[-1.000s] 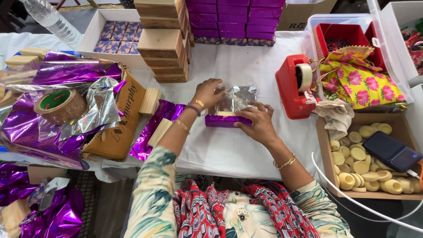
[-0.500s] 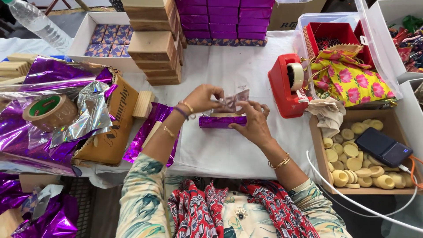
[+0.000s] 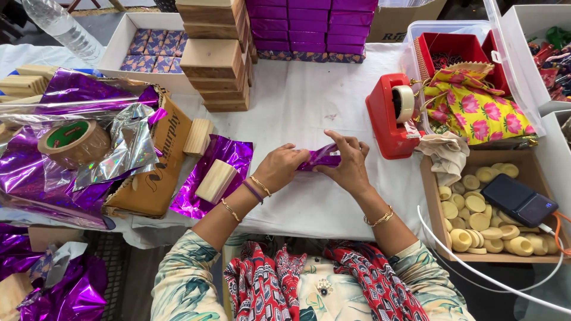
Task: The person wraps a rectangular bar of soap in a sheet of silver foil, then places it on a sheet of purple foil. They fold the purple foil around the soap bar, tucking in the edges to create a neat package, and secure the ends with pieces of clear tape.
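A small block wrapped in shiny purple foil lies on the white cloth in the middle of the table. My left hand grips its left end with the fingers curled over it. My right hand presses on its right end, fingers across the top. Most of the block is hidden under both hands. To the left, a bare wooden block lies on a loose sheet of purple foil.
A red tape dispenser stands right of my hands. A cardboard box of pale round pieces with a dark phone sits at right. Stacked wooden blocks and purple boxes stand behind. Crumpled foil and a brown tape roll lie left.
The silver flap of foil that stood up behind the block has been folded down. Both hands have closed over the wrapped block, the left one moving down onto its left end.
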